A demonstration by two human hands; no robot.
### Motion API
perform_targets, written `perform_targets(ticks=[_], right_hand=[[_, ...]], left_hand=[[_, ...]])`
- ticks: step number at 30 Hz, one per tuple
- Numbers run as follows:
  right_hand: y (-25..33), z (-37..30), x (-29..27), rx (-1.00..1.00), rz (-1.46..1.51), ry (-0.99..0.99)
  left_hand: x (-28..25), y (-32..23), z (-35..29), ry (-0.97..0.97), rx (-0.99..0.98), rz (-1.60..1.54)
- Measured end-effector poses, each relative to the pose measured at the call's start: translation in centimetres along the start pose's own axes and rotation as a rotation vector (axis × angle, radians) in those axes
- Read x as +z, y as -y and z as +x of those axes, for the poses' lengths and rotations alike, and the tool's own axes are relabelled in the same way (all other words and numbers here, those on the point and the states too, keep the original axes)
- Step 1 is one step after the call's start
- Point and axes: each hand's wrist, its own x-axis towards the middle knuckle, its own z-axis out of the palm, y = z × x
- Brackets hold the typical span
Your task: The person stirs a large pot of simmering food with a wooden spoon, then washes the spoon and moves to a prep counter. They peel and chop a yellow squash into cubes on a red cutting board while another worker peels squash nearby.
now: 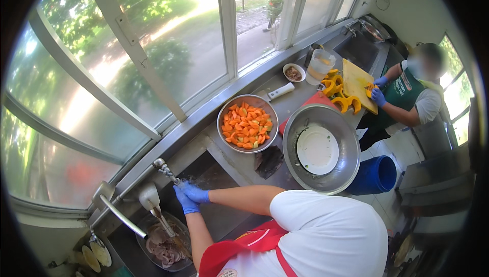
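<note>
In blue gloves, the left hand [185,202] and right hand [197,193] overlap at the mouth of a metal tap [161,164] over the sink [220,171]; whether their fingers close on anything, I cannot tell. The tap looks stiff and fixed, probably slippery when wet, best gripped around its thicker body.

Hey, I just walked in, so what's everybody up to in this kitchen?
The person's left hand and right hand, both in blue gloves, are together at the metal tap over the sink; whether they hold anything is hard to see. On the counter, cut orange pieces fill a round metal bowl, with a larger steel bowl to its right. Farther right, a co-worker in gloves handles an orange-yellow chunk at a cutting board.
</note>
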Motion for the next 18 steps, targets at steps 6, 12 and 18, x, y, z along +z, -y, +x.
perform_targets(ticks=[6, 12, 18], right_hand=[[-1.4, 2.1, -0.2, -0.009, 0.421, 0.107], [0.4, 0.4, -0.3, 0.162, 0.686, 0.235], [-0.8, 2.3, 0.1, 0.226, 1.656, 0.403]], left_hand=[[2.4, 3.1, -1.7, -0.105, 0.111, 0.222], [2.4, 0.6, -0.9, -0.295, 0.123, 0.062], [-1.1, 1.9, -0.5, -0.029, 0.169, 0.045]])
